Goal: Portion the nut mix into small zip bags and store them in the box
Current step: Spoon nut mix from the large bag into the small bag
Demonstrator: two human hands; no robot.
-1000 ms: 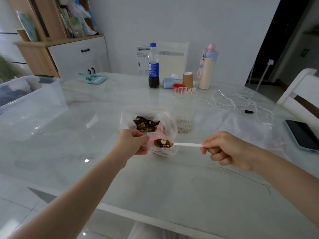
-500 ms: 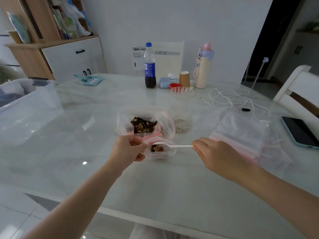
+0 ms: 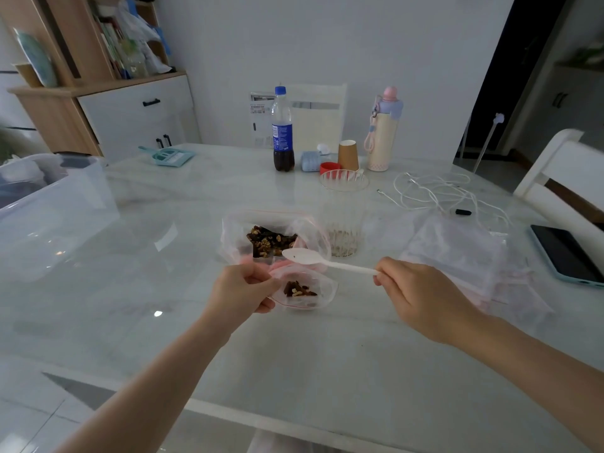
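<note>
White wall [image 3: 392, 44], wooden cabinet [image 3: 98, 103], marble table [image 3: 294, 354]

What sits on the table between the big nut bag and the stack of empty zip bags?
In the head view, a clear ribbed glass stands between the big nut bag and the empty zip bags.

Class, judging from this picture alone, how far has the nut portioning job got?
Done: some nuts lie in the small zip bag that the left hand grips. In hand: the right hand holds an empty white spoon. Left: more mix waits in the big bag; no bag visibly in the clear box.
</note>
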